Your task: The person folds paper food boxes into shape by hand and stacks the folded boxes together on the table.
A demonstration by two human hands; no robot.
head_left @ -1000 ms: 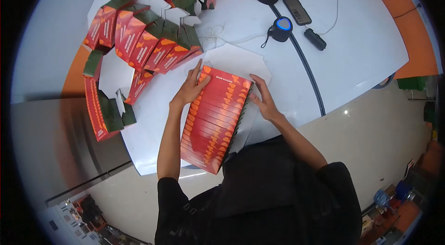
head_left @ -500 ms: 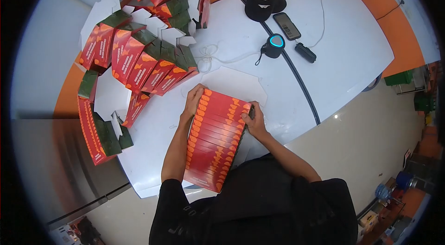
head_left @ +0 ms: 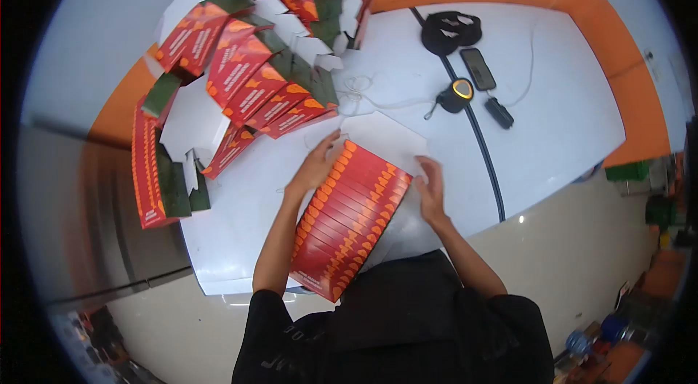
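Observation:
A stack of flat red cartons with orange patterned edges (head_left: pixel 349 220) lies overlapped at the front of the white table, close to the black shirt. My left hand (head_left: pixel 318 164) is at the stack's upper left edge, fingers extended and apart. Just off the upper right corner, my right hand (head_left: pixel 430 188) is raised with its fingers spread and curved, holding nothing. A white sheet of card (head_left: pixel 382 131) lies flat beyond the stack, partly under it.
Many red and green open cartons (head_left: pixel 247 79) are heaped at the left. A black strap (head_left: pixel 449 31), a phone (head_left: pixel 478 69), a round black device (head_left: pixel 456 95) and a small black case (head_left: pixel 499 113) sit on the white table (head_left: pixel 567 108), with cables and a dark strip.
Both hands gripped the stack's upper corners half a second ago; now their fingers have opened and the right hand has come away. The cartons look squarer and tilted further to the right.

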